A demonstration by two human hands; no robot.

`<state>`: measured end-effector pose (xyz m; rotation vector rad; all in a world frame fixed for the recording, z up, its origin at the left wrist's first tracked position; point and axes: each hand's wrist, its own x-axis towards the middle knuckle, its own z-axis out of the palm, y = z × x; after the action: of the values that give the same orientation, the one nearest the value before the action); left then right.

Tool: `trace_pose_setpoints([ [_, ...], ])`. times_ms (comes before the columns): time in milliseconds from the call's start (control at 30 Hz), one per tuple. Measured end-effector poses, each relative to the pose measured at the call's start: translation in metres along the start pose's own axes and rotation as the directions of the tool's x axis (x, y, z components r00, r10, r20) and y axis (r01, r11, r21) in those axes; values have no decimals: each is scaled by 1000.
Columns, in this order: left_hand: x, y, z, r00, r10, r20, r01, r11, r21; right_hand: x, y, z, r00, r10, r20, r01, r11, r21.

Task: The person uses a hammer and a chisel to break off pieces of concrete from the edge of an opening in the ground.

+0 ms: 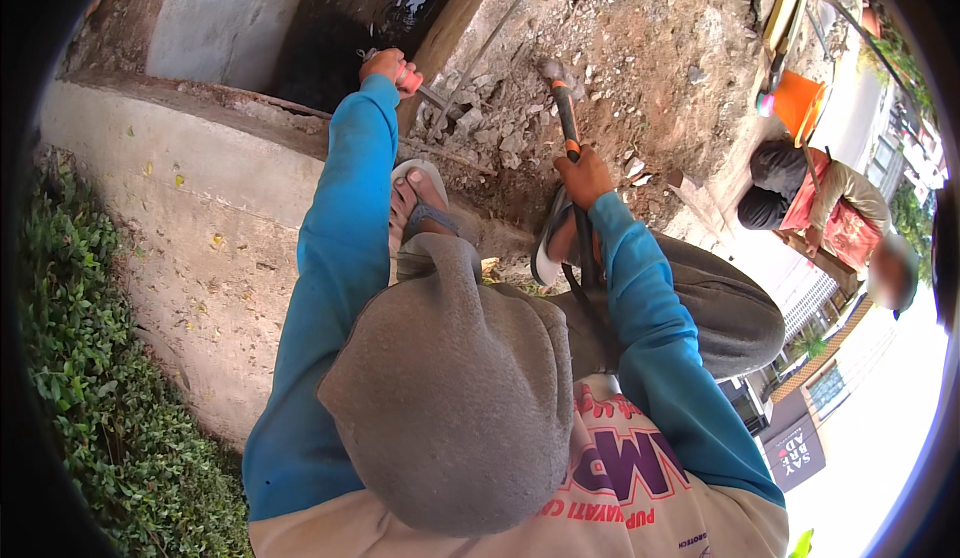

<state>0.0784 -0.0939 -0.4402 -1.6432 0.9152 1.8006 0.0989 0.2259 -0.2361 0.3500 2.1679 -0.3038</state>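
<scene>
My left hand (pixel 388 66) is closed round the red grip of a chisel (pixel 432 97), at the edge of a concrete-walled channel. The chisel's metal shaft points right, to broken concrete rubble (pixel 485 123). My right hand (pixel 587 176) grips the black-and-orange handle of a hammer (pixel 566 118). The hammer's head lies over the rubble and dirt, apart from the chisel. Below my hands are my feet in sandals (pixel 420 183), one on each side of the handle's line. A grey hood and my blue sleeves fill much of the lower middle.
Dark water (pixel 370 8) lies in the channel beyond my left hand. A concrete ledge (pixel 220 208) runs along the left, with leafy bushes (pixel 120 388) below it. At the right a person (pixel 835 203) crouches near an orange bucket (pixel 798 103). A thin rod (pixel 495 33) crosses the channel's rim.
</scene>
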Motion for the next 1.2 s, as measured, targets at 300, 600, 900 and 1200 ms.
trace_pose_setpoints([
  [300,-40,-30,22,937,348,-29,-348,929,-125,-5,9,-1,1000,1,15,0,999,-40],
  [600,-24,-13,25,986,164,-26,-160,980,121,1,10,6,1000,21,-8,-22,998,-64],
  [900,-35,-19,40,891,415,-182,-392,908,149,-5,8,8,999,39,3,-38,994,-103],
  [1200,-94,-62,41,804,577,-145,-582,813,8,-7,23,29,999,14,-33,-17,996,-91],
])
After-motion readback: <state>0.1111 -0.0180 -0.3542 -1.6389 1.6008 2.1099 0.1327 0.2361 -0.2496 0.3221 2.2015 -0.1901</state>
